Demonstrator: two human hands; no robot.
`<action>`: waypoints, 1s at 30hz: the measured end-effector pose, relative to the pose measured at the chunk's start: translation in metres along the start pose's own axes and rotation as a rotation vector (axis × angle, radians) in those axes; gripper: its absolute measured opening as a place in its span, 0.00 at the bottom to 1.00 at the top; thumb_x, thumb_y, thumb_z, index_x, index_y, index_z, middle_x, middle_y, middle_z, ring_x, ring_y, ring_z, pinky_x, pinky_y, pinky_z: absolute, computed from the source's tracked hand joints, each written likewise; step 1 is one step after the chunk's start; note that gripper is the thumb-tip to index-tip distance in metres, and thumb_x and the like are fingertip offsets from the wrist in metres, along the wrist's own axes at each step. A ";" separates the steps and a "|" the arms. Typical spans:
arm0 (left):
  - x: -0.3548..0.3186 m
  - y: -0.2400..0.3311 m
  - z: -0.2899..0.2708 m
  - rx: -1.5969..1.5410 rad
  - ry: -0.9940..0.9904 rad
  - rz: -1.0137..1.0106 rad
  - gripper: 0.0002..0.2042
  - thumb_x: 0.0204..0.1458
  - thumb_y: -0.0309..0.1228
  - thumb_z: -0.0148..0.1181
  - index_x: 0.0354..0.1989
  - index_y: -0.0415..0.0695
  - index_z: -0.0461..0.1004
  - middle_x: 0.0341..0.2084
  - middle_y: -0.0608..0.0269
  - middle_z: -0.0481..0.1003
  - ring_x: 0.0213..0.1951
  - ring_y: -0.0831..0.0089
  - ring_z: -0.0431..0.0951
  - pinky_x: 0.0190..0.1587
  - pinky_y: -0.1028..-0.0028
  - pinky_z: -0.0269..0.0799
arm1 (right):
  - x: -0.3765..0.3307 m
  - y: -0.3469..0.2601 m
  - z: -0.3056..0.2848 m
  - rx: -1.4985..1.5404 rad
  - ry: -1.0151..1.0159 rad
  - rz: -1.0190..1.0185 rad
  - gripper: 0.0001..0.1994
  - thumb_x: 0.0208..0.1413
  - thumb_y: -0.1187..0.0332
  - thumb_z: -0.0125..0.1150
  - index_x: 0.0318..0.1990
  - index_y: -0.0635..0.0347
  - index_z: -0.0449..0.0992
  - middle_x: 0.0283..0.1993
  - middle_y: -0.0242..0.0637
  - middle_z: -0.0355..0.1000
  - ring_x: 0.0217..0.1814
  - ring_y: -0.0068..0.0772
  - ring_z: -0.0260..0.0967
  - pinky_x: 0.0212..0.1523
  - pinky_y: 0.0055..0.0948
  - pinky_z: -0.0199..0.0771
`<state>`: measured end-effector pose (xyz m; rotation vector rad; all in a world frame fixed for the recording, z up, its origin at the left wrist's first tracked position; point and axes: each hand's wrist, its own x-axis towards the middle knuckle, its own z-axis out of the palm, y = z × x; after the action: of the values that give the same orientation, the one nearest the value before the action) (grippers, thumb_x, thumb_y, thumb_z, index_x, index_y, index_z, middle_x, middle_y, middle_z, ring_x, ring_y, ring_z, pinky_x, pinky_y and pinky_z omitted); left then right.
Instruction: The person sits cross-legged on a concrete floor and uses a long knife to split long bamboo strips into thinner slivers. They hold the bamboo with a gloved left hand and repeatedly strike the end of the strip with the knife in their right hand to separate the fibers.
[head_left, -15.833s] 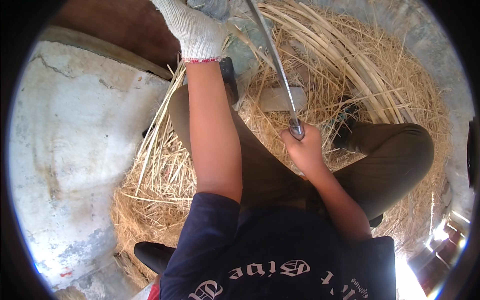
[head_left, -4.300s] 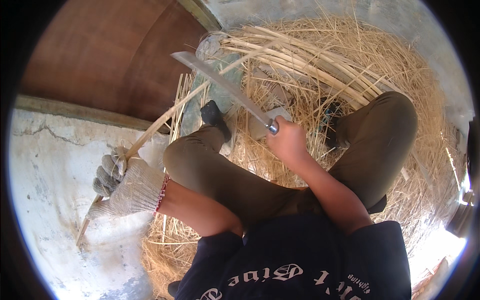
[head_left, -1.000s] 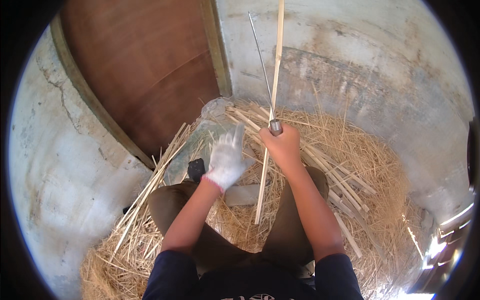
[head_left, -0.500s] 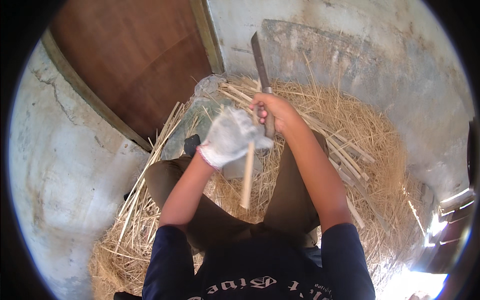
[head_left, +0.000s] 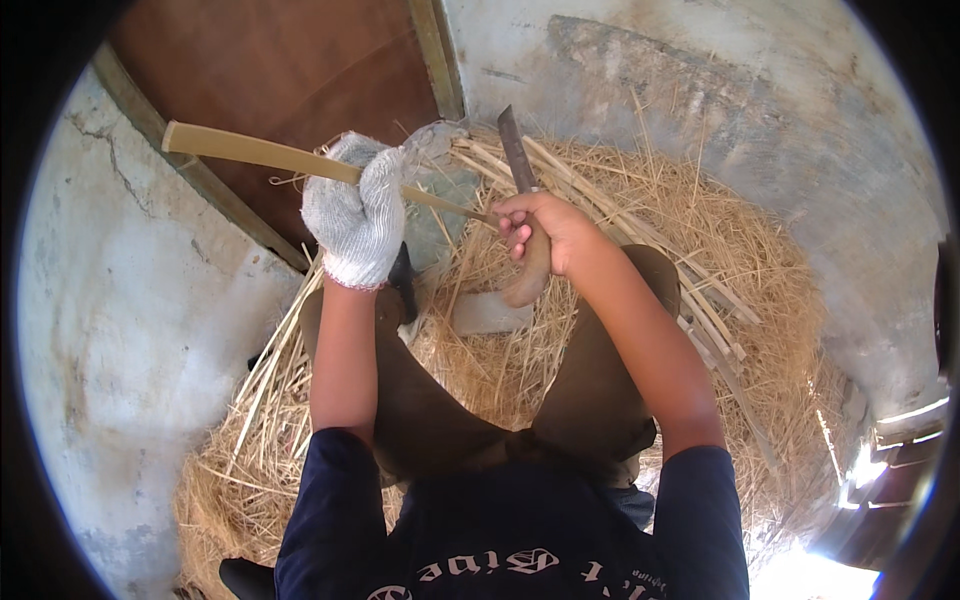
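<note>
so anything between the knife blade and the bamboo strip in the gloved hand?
Nothing visible. The left hand grips the bamboo strip, and its thin end runs straight to the knife in the right hand, meeting it beside the fingers.

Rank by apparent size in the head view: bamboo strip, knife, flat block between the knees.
1. Bamboo strip, longest.
2. Knife, shorter, though it sits close to the camera.
3. Flat block, smallest, partly hidden by straw.

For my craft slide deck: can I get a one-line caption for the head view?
Seated on straw, gloved left hand holds a bamboo strip while right hand grips a knife.
</note>
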<state>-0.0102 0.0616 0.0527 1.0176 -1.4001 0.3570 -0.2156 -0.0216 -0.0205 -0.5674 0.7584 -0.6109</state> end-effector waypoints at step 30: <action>0.045 -0.041 0.092 -0.759 0.157 -0.559 0.20 0.71 0.47 0.50 0.25 0.53 0.67 0.14 0.75 0.62 0.15 0.84 0.59 0.17 0.78 0.51 | -0.025 0.013 -0.015 -0.316 0.127 0.058 0.14 0.55 0.67 0.70 0.25 0.50 0.67 0.25 0.27 0.69 0.17 0.14 0.60 0.21 0.23 0.63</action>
<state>-0.0293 -0.0459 0.0655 0.6752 -0.9243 -0.4740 -0.2377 0.0010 -0.0272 -0.7995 0.9968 -0.4788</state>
